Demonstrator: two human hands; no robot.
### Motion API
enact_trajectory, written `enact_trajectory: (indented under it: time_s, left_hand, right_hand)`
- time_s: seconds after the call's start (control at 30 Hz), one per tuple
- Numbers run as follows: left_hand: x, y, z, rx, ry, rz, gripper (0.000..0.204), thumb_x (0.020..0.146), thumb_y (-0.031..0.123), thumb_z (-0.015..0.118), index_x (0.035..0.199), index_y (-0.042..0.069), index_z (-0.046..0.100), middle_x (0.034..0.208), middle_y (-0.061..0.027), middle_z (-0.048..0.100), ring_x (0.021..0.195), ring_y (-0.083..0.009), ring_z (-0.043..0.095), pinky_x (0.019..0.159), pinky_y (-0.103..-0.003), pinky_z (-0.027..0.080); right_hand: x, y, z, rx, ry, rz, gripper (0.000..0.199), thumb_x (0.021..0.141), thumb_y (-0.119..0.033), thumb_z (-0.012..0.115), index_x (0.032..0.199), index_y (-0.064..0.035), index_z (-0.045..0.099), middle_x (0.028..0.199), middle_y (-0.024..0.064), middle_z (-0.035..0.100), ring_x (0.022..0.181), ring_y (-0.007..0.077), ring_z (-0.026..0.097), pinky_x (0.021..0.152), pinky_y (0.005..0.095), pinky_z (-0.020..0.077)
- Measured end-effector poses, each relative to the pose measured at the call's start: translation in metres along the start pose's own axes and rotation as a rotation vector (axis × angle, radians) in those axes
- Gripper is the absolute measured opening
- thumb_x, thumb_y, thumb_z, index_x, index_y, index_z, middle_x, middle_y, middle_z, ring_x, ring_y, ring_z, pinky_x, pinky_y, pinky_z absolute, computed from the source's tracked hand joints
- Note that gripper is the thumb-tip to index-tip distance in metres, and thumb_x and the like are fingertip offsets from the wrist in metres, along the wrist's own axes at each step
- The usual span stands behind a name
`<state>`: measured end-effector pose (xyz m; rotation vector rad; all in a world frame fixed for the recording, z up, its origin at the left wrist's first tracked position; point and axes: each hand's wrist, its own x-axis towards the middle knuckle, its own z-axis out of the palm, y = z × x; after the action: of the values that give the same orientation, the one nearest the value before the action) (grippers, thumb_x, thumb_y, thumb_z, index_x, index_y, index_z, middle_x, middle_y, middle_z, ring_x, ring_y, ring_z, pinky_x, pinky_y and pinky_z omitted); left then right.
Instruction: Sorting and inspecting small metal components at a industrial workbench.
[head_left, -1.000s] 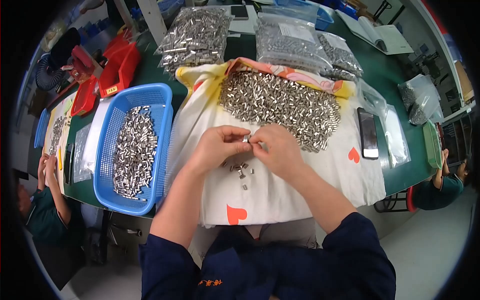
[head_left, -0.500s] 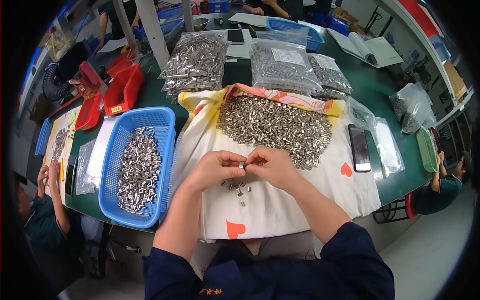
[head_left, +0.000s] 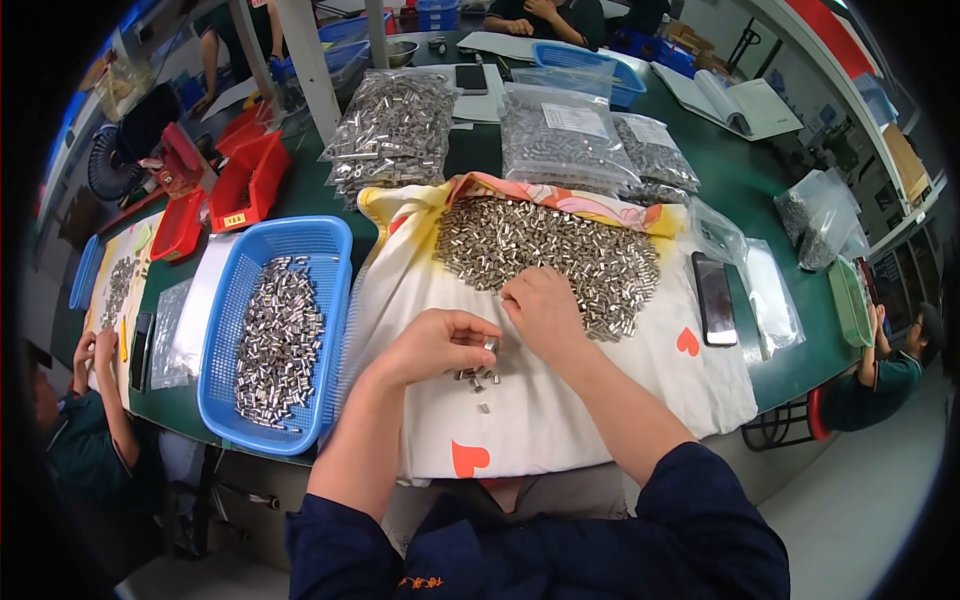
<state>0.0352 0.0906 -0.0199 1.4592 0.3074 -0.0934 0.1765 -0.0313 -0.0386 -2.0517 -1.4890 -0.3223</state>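
- Left hand (head_left: 435, 345): fingers curled in, thumb + forefinger pinched on one small metal sleeve (head_left: 490, 344), held just above the cloth (head_left: 560, 430).
- Right hand (head_left: 545, 312): palm down, fingers bent, resting on near edge of the sleeve pile (head_left: 550, 250). Fingertips hidden under the hand; cannot tell if it grips anything.
- Hands just beside each other, approx. centre of cloth.
- Loose sleeves (head_left: 478, 380): a few pcs on cloth directly below left-hand fingertips, apart from the pile.
- Pile: wide heap of short silver tubes, on far half of cloth.
- Cloth: white w/ orange hearts, patterned far edge, draped over near edge of green worktop (head_left: 740, 180).
- Blue basket (head_left: 330, 240): left of cloth, touching it; partly filled w/ same silver tubes.
- Clear bags (head_left: 565, 140) of tubes: stacked beyond cloth, several pcs; more bags at right end of worktop.
- Phone (head_left: 713, 298): dark, flat, on right part of cloth, near a heart print.
- Red bins (head_left: 250, 180): far left, beyond basket.
- Open book (head_left: 740, 100): far right of worktop.
- Green tray (head_left: 850, 300): right edge of worktop.
- Other persons: one seated at left edge (head_left: 90, 350), hands together near a second strip of tubes; one at right edge; others at far side.
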Motion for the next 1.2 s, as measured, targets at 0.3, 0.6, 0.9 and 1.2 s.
enact_trajectory:
  time_s: [0.3,0.6,0.9,1.2]
  left_hand:
    - [0.003,0.003,-0.002,-0.080,0.062,-0.030,0.031,0.074,0.003,0.065,0.104,-0.001,0.057,0.083,-0.0028,0.061,0.075,-0.0071,0.058,0.063,-0.020,0.046]
    - [0.006,-0.002,-0.005,-0.186,0.152,0.081,0.033,0.076,-0.001,0.063,0.107,-0.005,0.054,0.090,-0.0089,0.062,0.080,-0.0111,0.059,0.071,-0.021,0.047]
    - [0.005,-0.007,0.000,-0.098,0.195,0.091,0.032,0.075,-0.001,0.063,0.106,-0.004,0.055,0.089,-0.0080,0.063,0.078,-0.0098,0.059,0.069,-0.021,0.047]
    - [-0.001,0.007,-0.002,-0.105,0.108,0.026,0.030,0.074,0.000,0.065,0.103,-0.003,0.058,0.086,-0.0050,0.062,0.076,-0.0077,0.058,0.068,-0.020,0.046]
  right_hand:
    - [0.002,-0.003,-0.013,0.255,0.025,0.138,0.007,0.069,-0.009,0.061,0.075,-0.0068,0.058,0.072,0.0052,0.057,0.071,0.0211,0.054,0.066,0.0328,0.0434]
    - [-0.006,-0.019,-0.022,0.843,-0.218,0.365,0.010,0.072,-0.008,0.061,0.080,-0.0023,0.060,0.073,0.0004,0.059,0.064,0.0066,0.051,0.061,0.0214,0.0438]
    - [-0.014,-0.027,-0.019,0.503,-0.014,0.105,0.007,0.070,-0.006,0.060,0.076,-0.0039,0.060,0.073,0.0076,0.059,0.067,0.0222,0.056,0.060,0.0305,0.0458]
    - [-0.004,-0.025,-0.038,0.718,-0.276,0.310,0.008,0.070,-0.006,0.064,0.078,-0.0028,0.061,0.071,0.0022,0.060,0.064,0.0098,0.054,0.061,0.0231,0.0437]
